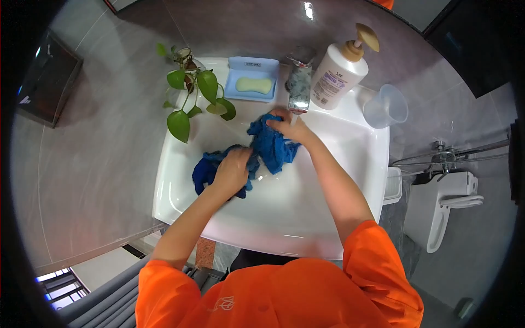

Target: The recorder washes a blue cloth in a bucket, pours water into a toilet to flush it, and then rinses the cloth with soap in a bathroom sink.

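Note:
A wet blue cloth point(272, 149) is bunched in the white washbasin point(311, 201), with a darker blue portion point(203, 172) lying to the left. My right hand point(289, 126) grips the upper part of the cloth beneath the faucet point(300, 88), and a thin stream of water falls onto that hand. Farther left and lower, my left hand point(233, 172) is closed over the darker bunch; its fingertips are partly hidden and slightly blurred. Whether the two blue portions are one piece of fabric, I cannot tell.
Along the basin's back ledge stand a trailing potted plant point(178, 123), a blue soap dish point(252, 98) with a pale green soap bar point(253, 85), a white pump bottle point(338, 78) and a translucent plastic cup point(385, 107). A toilet point(437, 209) and shower fittings point(445, 156) are at right.

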### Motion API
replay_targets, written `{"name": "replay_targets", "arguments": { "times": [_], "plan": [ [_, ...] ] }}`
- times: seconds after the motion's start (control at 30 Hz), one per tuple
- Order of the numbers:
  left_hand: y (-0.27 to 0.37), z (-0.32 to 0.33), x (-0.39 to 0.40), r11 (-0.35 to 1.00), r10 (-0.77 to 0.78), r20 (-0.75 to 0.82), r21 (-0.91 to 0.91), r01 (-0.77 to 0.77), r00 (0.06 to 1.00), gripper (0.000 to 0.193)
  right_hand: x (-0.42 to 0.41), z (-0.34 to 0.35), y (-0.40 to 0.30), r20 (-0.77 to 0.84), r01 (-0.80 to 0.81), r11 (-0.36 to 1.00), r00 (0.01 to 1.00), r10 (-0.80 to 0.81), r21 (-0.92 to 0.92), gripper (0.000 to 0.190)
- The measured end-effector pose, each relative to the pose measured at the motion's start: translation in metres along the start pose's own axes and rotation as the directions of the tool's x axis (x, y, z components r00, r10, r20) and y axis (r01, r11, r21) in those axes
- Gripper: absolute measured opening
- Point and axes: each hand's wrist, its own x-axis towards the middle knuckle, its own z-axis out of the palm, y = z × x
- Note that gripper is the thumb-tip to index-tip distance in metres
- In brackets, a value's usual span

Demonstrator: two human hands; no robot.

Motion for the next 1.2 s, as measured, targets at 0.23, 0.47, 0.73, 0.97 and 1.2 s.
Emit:
{"name": "replay_targets", "arguments": {
  "times": [0.23, 0.47, 0.73, 0.97, 1.2],
  "plan": [
    [-0.009, 0.05, 0.095, 0.969, 0.048, -0.148, -0.234, -0.082, 0.988, 0.037, -0.052, -0.045, -0.05, 0.062, -0.094, 0.995, 0.993, 0.096, -0.03, 0.032],
    [0.068, 0.036, 0.119, 0.849, -0.155, -0.201, -0.528, 0.026, 0.967, 0.036, -0.104, -0.073, 0.007, -0.34, 0.047, 0.997, 0.938, -0.065, -0.062, 0.03],
    [0.048, 0.03, 0.068, 0.945, 0.142, 0.284, -0.324, -0.044, 0.948, 0.074, -0.082, 0.004, 0.054, -0.338, -0.408, 0.755, 0.905, 0.26, -0.513, 0.052],
    [-0.014, 0.016, -0.012, 0.823, 0.226, 0.043, 0.526, -0.214, 0.973, 0.058, -0.026, 0.017, 0.018, -0.139, 0.144, 0.655, 0.922, -0.36, -0.742, 0.035],
    [0.012, 0.016, 0.009, 0.882, -0.219, -0.053, 0.417, 0.221, 0.974, 0.062, -0.026, -0.007, -0.015, -0.029, -0.218, 0.663, 0.94, 0.34, 0.716, 0.031]
  ]
}}
